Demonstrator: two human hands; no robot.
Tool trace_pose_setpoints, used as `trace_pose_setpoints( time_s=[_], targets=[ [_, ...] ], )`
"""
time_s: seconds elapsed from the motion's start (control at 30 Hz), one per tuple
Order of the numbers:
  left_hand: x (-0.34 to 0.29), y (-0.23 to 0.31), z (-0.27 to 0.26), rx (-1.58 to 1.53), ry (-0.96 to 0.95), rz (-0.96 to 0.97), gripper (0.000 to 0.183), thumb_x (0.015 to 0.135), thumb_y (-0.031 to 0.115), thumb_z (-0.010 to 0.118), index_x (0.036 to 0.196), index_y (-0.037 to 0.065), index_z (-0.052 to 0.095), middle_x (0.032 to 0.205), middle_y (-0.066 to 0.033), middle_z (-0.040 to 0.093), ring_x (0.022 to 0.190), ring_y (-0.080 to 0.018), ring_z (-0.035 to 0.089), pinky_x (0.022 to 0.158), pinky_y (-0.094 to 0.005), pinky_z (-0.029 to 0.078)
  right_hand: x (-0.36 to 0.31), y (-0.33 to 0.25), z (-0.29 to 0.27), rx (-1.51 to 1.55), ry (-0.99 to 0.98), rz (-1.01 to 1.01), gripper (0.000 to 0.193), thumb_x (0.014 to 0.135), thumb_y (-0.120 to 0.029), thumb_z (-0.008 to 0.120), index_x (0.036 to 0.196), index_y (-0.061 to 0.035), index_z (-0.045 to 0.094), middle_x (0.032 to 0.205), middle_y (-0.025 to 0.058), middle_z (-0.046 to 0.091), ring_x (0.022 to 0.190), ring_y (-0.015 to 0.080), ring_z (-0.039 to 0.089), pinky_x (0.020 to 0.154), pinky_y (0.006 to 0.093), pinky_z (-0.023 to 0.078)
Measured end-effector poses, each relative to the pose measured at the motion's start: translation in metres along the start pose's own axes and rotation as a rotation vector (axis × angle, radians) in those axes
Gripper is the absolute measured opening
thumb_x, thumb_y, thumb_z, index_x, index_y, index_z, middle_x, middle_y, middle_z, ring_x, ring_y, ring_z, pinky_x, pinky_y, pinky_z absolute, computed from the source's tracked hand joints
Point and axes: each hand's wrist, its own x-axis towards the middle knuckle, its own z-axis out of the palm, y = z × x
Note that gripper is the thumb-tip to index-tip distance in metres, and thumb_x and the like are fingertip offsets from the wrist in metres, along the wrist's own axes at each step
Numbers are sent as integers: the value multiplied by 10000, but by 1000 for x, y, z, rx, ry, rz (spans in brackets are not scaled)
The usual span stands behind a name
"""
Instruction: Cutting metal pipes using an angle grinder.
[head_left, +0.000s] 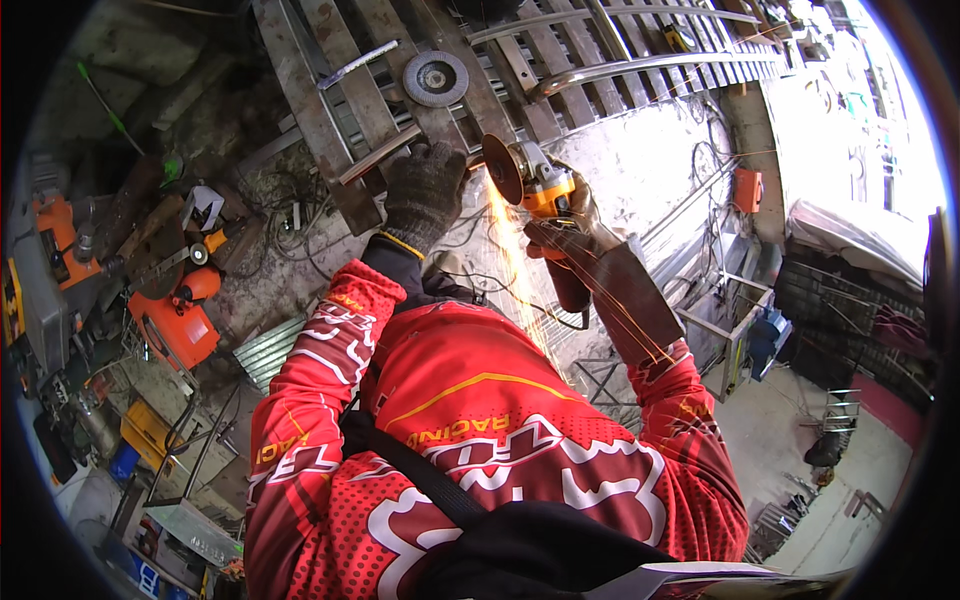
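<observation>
Head view, sparking grinder (548, 190), lettered jersey (465, 362)

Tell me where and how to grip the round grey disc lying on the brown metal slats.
Pinch the round grey disc by opposite sides of its rim, probably from above: it lies flat on the brown metal slats, upper face uncovered. The grey-gloved left hand is the nearer one.
</observation>
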Motion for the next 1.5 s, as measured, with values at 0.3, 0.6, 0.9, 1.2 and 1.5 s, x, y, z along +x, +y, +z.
trace_pose_setpoints(
  time_s=[0.3,0.6,0.9,1.2,1.5],
  targets=[
    [-1,-1,-4,-62,2,1,216,884,277,702,1041,146,633,992,-82,626,954,-326,630,746,-507,491,-16,-11,19,-163,46,-101,1011,622,20,872,1498,-133,390,1238,78,643,995,184,658,765,357,597],
    [-2,-2,-2,-36,-25,-35,208,893,291,693,1037,155,631,992,-80,624,972,-330,628,769,-513,487,-13,-10,23,54,31,-56,987,667,-17,921,1503,-110,404,1254,95,648,1012,187,676,764,353,617],
    [-2,-4,1,-40,1,-11,226,887,299,708,1047,155,638,982,-76,624,958,-318,634,753,-497,498,-14,2,16,-114,-25,-291,1027,618,-57,940,1496,-113,410,1249,91,642,1030,201,666,915,375,580],
    [-1,-4,-1,-48,22,-4,223,875,278,716,1044,155,639,970,-76,619,943,-320,635,756,-494,498,-35,-30,44,-6,101,2,670,815,-209,819,1394,-112,496,1165,94,683,964,241,683,893,425,579],
    [0,-3,3,-50,15,4,232,874,274,705,1064,155,645,983,-79,615,950,-321,630,765,-497,491,-28,-6,44,-265,221,-300,480,923,-494,650,1226,-122,647,1002,116,730,864,273,704,803,438,601]
  ],
)
